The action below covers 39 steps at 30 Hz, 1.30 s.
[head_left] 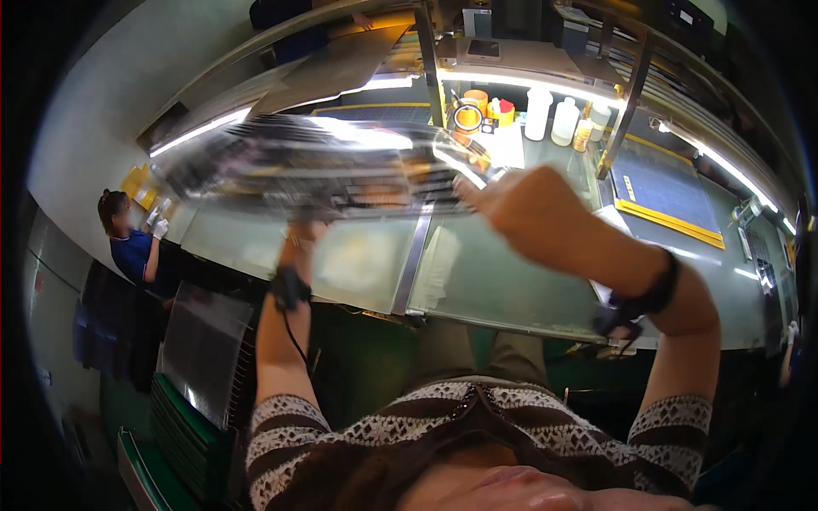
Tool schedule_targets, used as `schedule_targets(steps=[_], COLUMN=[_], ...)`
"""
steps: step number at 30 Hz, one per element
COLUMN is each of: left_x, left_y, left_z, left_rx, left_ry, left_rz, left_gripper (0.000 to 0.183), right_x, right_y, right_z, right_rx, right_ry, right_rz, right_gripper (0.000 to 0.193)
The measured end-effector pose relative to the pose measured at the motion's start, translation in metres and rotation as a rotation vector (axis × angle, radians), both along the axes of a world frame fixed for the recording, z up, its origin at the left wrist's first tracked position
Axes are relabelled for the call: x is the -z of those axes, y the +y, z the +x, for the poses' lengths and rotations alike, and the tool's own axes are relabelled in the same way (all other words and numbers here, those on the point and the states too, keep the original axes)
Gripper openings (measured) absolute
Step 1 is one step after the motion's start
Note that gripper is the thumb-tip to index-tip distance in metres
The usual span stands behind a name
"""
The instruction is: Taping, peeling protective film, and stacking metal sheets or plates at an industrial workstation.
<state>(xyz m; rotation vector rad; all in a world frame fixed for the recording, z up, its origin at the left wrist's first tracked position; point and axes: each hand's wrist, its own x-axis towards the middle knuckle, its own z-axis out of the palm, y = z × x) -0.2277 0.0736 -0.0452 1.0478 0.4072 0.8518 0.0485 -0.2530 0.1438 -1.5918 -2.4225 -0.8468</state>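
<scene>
Two-hand grip: right hand (504,203) closed on the right end of a glossy, blurred flat sheet (281,166); left hand (310,228) at its near edge, closure unclear
Pale-green, smooth desk (511,285): beneath the sheet

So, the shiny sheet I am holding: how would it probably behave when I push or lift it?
The shiny sheet may be fairly stiff: it reaches past the left hand without clear droop, though blurred. Bright reflections suggest a smooth, perhaps slippery face. It is probably light for its size, as the right hand grips only its edge.
</scene>
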Motion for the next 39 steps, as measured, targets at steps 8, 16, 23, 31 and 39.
schedule_targets(steps=[8, 16, 23, 31, 39], left_x=[0.097, 0.1, 0.101, 0.092, 0.069], left_y=[-0.231, -0.24, -0.229, -0.197, -0.24], left_z=[0.02, 0.056, 0.054, 0.023, 0.04], left_rx=[0.187, -0.066, -0.422, -0.336, -0.55], left_ry=[-0.266, 0.222, 0.36, 0.598, 1.161], left_rz=[-0.626, -0.668, -0.449, -0.474, 1.078], left_gripper=[0.057, 0.047, 0.022, 0.039, 0.03], right_x=[0.222, 0.246, 0.196, 0.231, 0.285], right_y=[0.057, 0.028, 0.014, -0.024, -0.018], right_z=[-0.038, -0.057, -0.038, 0.06, 0.067], right_rx=[0.014, 0.027, 0.066, 0.307, 0.11], right_ry=[-0.219, -0.017, 0.17, 0.49, 0.441], right_rz=[-0.538, -0.559, -0.662, -0.409, -0.296], right_gripper=[0.018, 0.02, 0.039, 0.046, 0.041])
